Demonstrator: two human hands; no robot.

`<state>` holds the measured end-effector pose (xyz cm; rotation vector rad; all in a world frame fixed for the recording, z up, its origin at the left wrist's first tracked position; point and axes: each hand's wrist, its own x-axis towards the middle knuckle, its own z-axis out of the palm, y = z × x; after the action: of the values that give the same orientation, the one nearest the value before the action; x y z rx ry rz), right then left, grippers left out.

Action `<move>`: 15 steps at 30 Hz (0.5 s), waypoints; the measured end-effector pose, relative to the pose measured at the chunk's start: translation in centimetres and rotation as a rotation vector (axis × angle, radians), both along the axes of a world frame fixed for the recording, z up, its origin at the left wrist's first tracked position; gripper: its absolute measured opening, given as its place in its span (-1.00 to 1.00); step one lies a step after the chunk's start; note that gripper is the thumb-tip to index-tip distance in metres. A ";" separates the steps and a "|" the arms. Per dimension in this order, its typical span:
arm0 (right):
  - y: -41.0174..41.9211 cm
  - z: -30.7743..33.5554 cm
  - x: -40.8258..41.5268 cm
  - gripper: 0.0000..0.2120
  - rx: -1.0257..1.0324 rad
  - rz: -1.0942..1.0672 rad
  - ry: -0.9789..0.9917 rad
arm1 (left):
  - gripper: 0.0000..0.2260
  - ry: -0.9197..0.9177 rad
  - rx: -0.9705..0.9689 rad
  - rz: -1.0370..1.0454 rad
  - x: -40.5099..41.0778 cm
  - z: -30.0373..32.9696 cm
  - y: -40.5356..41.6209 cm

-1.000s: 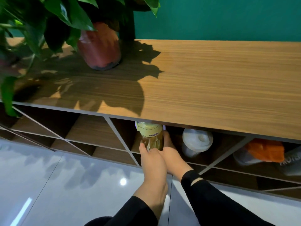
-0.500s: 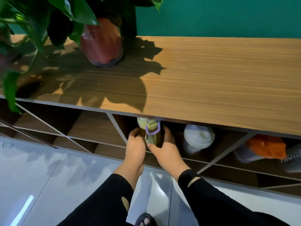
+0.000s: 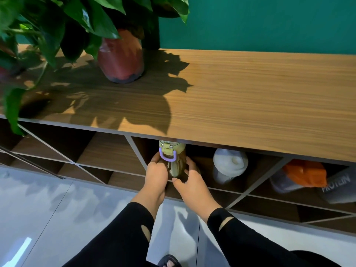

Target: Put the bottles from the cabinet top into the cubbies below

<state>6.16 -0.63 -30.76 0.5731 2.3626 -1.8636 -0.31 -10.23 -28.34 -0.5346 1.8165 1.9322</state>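
A brownish bottle [image 3: 176,164] with a pale yellow lid and a purple loop stands upright in a cubby just under the wooden cabinet top [image 3: 250,105]. My left hand [image 3: 157,175] wraps its left side. My right hand [image 3: 189,183] touches its right side and base with thumb and fingers. In the same cubby row to the right stands a white-lidded shaker bottle [image 3: 229,166]. Further right lie an orange-lidded bottle [image 3: 300,175] and a grey bottle [image 3: 341,186] marked PROTEIN. No bottle shows on the cabinet top.
A red-brown plant pot [image 3: 121,58] with large green leaves [image 3: 57,26] stands at the cabinet top's back left, casting shadow. Diagonal dividers [image 3: 134,149] split the cubbies; those to the left [image 3: 109,149] hold nothing visible. Glossy grey floor [image 3: 57,218] lies below, with my sandalled foot [image 3: 169,262].
The bottle has gone from tilted in my hands to upright and deeper in the cubby. My hands have spread to either side of it.
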 end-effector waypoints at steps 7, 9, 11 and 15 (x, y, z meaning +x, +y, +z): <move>-0.1 0.0 0.0 -0.28 0.010 0.001 0.004 | -0.55 -0.007 -0.013 -0.001 -0.1 -0.5 -0.1; 0.0 0.1 -0.1 -0.30 0.011 -0.006 0.002 | -0.55 -0.007 -0.014 0.000 -0.1 -0.7 -0.1; -0.1 0.1 -0.1 -0.31 0.027 -0.003 -0.008 | -0.54 0.006 -0.026 -0.023 -0.1 -0.8 -0.1; 0.1 0.4 0.0 -0.30 0.068 0.016 -0.031 | -0.53 0.011 -0.042 -0.054 -0.1 -1.0 -0.3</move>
<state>6.12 -0.55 -30.40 0.5830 2.4116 -1.7615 -0.41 -10.55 -29.38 -0.4843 1.8623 1.8688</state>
